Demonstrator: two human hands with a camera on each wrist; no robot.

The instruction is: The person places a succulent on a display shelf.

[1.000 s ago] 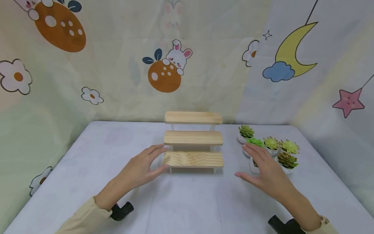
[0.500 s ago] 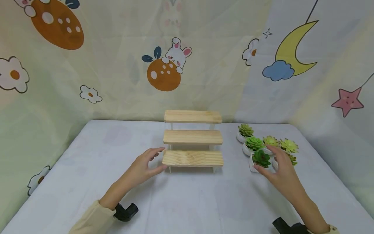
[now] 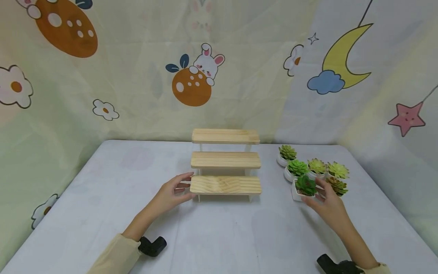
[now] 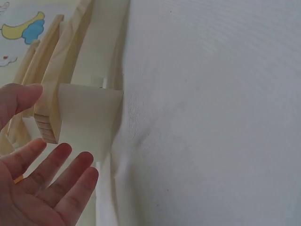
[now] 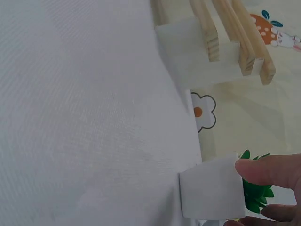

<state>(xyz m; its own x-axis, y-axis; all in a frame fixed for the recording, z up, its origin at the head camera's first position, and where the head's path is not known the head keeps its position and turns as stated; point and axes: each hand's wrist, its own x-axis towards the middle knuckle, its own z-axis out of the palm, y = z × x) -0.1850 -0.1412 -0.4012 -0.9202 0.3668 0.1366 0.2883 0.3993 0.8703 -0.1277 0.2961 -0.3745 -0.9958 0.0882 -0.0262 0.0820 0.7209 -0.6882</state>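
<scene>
In the head view, a three-tier wooden display stand [image 3: 226, 185] stands mid-table with white side supports. My left hand [image 3: 173, 194] is at the left end of its lowest board. The left wrist view shows the thumb right at that board [image 4: 54, 99] and the loosely spread fingers [image 4: 70, 183] beyond its end. On the right, my right hand [image 3: 326, 205] holds a dark-green succulent [image 3: 305, 185] by its square white pot [image 5: 211, 188]. Its thumb [image 5: 263, 170] lies at the pot's rim, with the other fingers partly hidden on the far side. The pot stands on the table.
Several other potted succulents crowd beside it: a bright green one [image 3: 297, 168], one at the back [image 3: 287, 152], two pale ones, and a brownish one [image 3: 337, 186] partly behind my right hand. A white cloth covers the table [image 3: 219, 239]; a printed curtain [image 3: 137, 76] hangs behind.
My right hand has moved right and down from over the succulents, then closed its fingers around the dark-green one's pot. My left hand has stayed by the stand, shifting slightly.
</scene>
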